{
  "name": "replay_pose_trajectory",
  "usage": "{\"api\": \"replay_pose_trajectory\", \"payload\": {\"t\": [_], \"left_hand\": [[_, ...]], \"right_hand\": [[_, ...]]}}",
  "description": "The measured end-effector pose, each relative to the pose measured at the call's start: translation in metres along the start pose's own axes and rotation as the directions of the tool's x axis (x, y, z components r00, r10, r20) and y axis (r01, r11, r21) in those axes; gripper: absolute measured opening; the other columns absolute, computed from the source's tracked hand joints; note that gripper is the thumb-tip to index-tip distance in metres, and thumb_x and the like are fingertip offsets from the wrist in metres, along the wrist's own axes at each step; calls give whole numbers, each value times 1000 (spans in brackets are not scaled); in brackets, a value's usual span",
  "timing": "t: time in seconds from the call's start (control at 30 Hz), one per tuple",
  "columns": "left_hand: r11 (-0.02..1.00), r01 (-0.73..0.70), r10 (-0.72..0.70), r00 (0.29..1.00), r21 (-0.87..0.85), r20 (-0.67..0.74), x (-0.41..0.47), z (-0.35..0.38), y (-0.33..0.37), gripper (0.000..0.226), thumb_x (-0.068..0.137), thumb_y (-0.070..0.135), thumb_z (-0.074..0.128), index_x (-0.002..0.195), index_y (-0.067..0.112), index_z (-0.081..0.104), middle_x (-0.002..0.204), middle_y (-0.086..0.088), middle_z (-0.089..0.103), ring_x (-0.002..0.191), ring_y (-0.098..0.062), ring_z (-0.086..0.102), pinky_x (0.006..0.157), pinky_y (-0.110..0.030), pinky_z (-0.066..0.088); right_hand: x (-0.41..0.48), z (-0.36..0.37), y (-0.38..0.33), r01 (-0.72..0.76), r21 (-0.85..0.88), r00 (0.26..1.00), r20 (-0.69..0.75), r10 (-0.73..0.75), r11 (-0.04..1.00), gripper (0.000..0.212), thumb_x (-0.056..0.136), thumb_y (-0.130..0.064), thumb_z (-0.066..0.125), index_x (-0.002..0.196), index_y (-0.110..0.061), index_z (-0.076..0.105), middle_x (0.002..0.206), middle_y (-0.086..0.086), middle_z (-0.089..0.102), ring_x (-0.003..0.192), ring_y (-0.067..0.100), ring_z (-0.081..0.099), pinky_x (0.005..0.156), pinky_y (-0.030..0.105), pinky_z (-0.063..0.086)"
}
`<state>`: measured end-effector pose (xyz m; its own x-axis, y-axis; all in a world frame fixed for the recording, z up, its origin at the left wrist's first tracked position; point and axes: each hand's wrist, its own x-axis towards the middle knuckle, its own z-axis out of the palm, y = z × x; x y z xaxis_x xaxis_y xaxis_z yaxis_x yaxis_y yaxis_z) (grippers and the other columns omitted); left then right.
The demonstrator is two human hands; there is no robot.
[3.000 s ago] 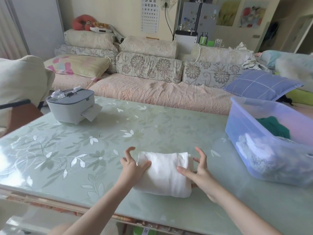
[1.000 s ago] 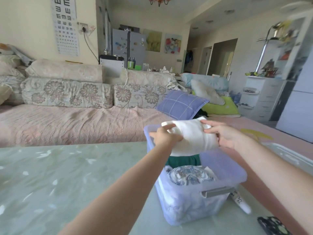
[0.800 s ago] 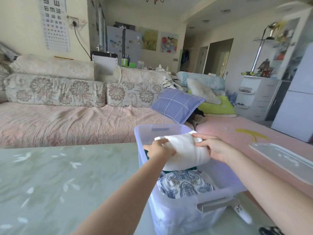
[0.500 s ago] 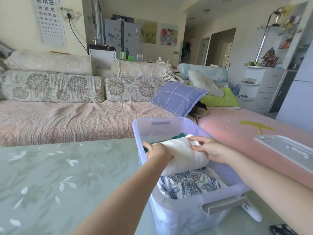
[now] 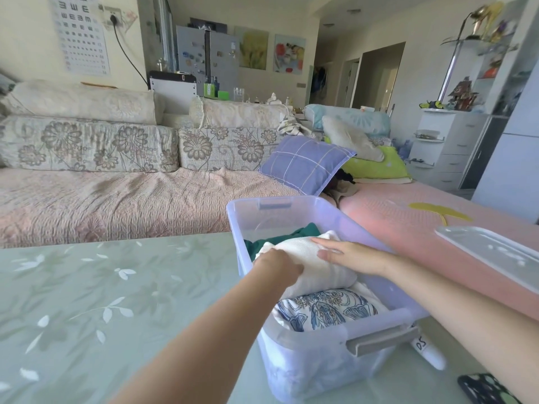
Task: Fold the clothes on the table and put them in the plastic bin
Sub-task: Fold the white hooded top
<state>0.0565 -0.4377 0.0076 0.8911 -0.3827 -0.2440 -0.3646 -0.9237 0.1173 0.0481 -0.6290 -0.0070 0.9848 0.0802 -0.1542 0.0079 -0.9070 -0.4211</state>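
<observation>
Folded white knit garment [image 5: 316, 265] lay inside the clear plastic bin [image 5: 306, 360], atop a blue-patterned cloth [image 5: 326, 309]. Your left hand [image 5: 277, 266] gripped its end with curled fingers; your right hand [image 5: 347, 255] pressed it, fingers straight.

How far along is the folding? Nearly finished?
Done: a green garment and a blue-patterned cloth lie in the bin. In hand: the left hand grips and the right hand rests on a folded white cloth atop them. Left: the visible table shows no more clothes, so this may be the last.
</observation>
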Motion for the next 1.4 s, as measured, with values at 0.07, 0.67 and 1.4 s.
{"api": "replay_pose_trajectory", "payload": {"t": [0.07,0.67,1.4], "left_hand": [[1000,22,-22,1000,-10,19,-6,-7,1,63,101,42,30,148,3,15,149,-12,29,134,-26,31,104,-33,31],[999,7,-4,997,32,-72,5,-1,-5,88,88,53,52,148,3,11,155,-17,16,146,-29,-5,113,-43,20],[960,-165,176,984,226,-29,2,2,-11,72,78,43,71,140,21,39,133,-1,51,123,-23,47,91,-32,41]], "right_hand": [[5,1,1,-32,-24,998,49,34,999,58,89,-58,48,140,-57,21,156,-12,21,143,12,23,115,26,16],[-4,4,-7,-27,41,1000,2,27,999,70,90,-50,54,149,-36,19,158,-9,6,146,12,-4,119,35,0],[-5,17,-23,-72,94,997,21,71,993,94,77,-57,67,149,-38,10,158,-11,-6,145,7,-5,119,37,5]]}}
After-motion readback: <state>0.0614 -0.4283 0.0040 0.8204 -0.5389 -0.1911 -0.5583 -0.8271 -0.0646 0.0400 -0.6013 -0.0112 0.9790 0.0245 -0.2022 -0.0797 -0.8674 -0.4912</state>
